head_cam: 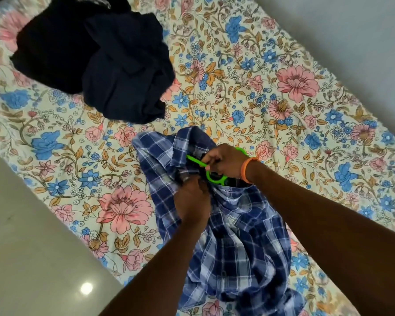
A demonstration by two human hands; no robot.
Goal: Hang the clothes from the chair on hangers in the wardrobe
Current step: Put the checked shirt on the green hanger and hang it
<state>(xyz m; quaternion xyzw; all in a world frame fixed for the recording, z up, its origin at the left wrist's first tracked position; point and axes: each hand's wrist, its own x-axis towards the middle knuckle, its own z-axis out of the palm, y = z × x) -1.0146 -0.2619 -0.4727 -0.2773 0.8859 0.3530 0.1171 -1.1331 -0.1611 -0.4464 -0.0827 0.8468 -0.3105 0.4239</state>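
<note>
A blue and white checked shirt (237, 242) lies spread on the flowered bed sheet (271, 87). A bright green plastic hanger (214, 177) sits at the shirt's collar, mostly hidden by fabric and fingers. My right hand (226, 161), with an orange band at the wrist, grips the hanger near its hook. Just below it, my left hand (192, 201) pinches the shirt's collar fabric. A heap of dark navy clothes (105, 60) lies at the upper left of the bed.
A pale tiled floor (32, 247) runs along the bed's left edge, with a light reflected in it. A grey wall or floor strip (363, 30) borders the bed at the upper right. No chair or wardrobe is in view.
</note>
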